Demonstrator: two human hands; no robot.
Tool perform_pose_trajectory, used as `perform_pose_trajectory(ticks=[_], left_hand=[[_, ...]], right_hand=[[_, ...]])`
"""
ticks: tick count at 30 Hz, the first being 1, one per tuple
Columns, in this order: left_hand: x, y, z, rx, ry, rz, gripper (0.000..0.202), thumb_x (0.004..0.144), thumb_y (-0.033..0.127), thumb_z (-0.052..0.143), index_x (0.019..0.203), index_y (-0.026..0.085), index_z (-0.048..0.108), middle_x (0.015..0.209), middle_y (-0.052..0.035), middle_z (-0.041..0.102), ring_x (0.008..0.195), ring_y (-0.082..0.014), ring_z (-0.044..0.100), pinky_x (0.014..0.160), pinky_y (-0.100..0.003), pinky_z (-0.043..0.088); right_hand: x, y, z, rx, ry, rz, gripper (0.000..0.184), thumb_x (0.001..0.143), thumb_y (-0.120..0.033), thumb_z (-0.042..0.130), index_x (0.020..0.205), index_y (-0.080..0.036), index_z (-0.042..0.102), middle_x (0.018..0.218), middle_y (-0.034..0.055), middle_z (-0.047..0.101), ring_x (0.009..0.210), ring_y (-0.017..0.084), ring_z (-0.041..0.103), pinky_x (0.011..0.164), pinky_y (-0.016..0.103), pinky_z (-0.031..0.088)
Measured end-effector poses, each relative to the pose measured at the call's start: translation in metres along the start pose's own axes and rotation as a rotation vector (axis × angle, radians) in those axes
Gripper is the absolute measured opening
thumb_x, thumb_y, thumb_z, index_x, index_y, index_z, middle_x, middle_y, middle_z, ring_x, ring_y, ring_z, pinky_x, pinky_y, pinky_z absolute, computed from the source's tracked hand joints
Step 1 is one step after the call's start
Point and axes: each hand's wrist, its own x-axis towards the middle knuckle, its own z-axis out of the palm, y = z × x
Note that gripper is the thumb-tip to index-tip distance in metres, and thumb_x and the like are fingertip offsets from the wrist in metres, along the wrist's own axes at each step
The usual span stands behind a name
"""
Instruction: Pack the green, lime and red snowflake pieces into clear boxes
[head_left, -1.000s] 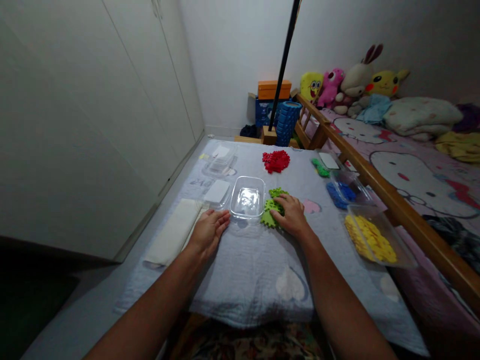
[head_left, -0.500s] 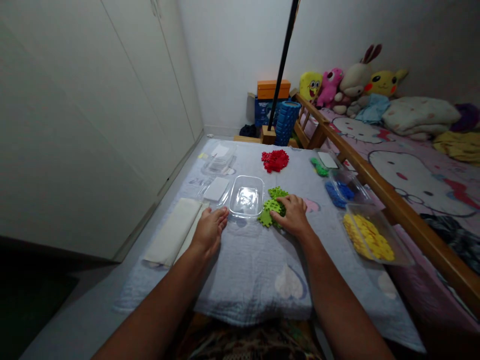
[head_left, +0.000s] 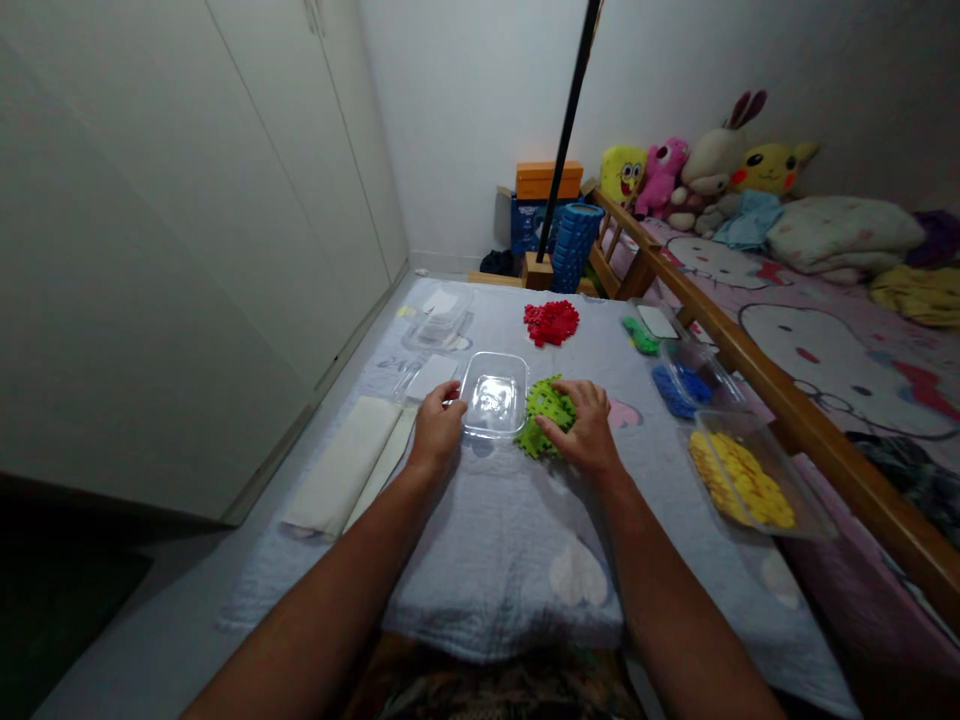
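Looks like gathering: right hand loosely grips green bits, left hand at tub's left side, hold unclear, probably needs a firmer squeeze.

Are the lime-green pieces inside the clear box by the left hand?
No, the lime-green toothed pieces are heaped on the tablecloth, beside the clear plastic container and at the right hand.
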Motion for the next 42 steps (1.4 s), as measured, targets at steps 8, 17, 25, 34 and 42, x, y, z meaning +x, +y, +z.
perform_pose_trajectory(ticks=[8,17,25,34,42], left_hand=[[-0.013,-0.002,0.0,0.032,-0.044,0.104,0.041,0.071,0.024,0.065,0.111,0.014,0.073,0.077,0.0029,0.056,0.061,-0.0108,0.048,0.06,-0.023,0.038],[-0.008,-0.01,-0.003,0.044,-0.014,0.137,0.037,0.071,0.026,0.062,0.105,0.016,0.072,0.071,0.0049,0.05,0.058,-0.0104,0.043,0.06,-0.023,0.038],[-0.003,-0.015,-0.005,0.033,0.003,0.138,0.037,0.07,0.026,0.063,0.105,0.017,0.073,0.072,0.0048,0.049,0.059,-0.0103,0.042,0.059,-0.022,0.035],[0.002,-0.016,-0.009,0.034,0.035,0.15,0.036,0.069,0.026,0.061,0.103,0.016,0.072,0.068,0.0059,0.044,0.058,-0.0108,0.039,0.058,-0.022,0.034],[0.002,-0.018,-0.009,0.048,0.035,0.147,0.036,0.07,0.026,0.061,0.103,0.016,0.072,0.068,0.0053,0.046,0.059,-0.0107,0.039,0.057,-0.022,0.033]], right_hand=[[0.0,-0.037,0.017,0.044,-0.142,-0.126,0.027,0.09,-0.043,0.068,0.111,-0.027,0.074,0.124,0.0083,0.067,0.125,0.032,0.049,0.113,0.05,0.029],[-0.004,-0.041,0.024,0.014,-0.22,-0.161,0.02,0.095,-0.04,0.062,0.101,-0.027,0.076,0.124,0.0082,0.069,0.13,0.033,0.047,0.119,0.06,0.018],[0.003,-0.024,0.012,0.014,-0.049,-0.073,0.026,0.096,-0.033,0.054,0.104,-0.027,0.077,0.134,0.0079,0.064,0.132,0.032,0.045,0.116,0.053,0.027],[-0.004,0.006,0.0,-0.125,-0.232,-0.022,0.033,0.08,-0.041,0.071,0.109,-0.027,0.073,0.134,0.0109,0.061,0.13,0.036,0.044,0.113,0.058,0.028],[-0.012,-0.005,0.0,-0.198,-0.391,-0.079,0.05,0.073,-0.039,0.081,0.119,-0.026,0.069,0.142,0.014,0.056,0.142,0.041,0.036,0.122,0.069,0.012]])
